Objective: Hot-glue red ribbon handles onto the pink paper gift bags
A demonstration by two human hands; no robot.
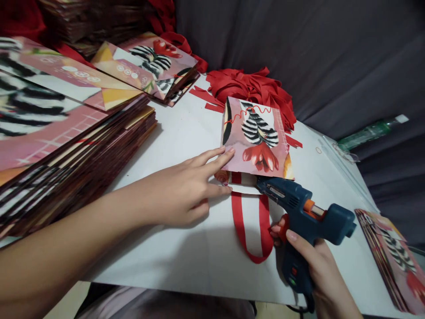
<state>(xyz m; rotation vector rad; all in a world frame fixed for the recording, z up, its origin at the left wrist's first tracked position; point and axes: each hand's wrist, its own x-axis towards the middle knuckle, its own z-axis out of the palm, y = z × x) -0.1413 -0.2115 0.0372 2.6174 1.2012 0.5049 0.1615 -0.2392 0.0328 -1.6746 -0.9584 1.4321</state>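
A printed paper bag with zebra stripes and a red flower lies flat on the white table, its near edge lifted open. From that opening a red ribbon handle loops toward me. My left hand rests at the bag's left side, fingers spread, with fingertips on the upper panel and at the lower edge. Wrapped round the grip of a dark blue glue gun is my right hand, its fingers at the red trigger. The gun's nozzle reaches into the opening, so its tip is hidden.
Tall stacks of folded printed bags fill the left side, another stack behind them. A heap of red ribbons lies behind the bag. Further right are a green plastic bottle and a small bag pile. A dark curtain hangs behind.
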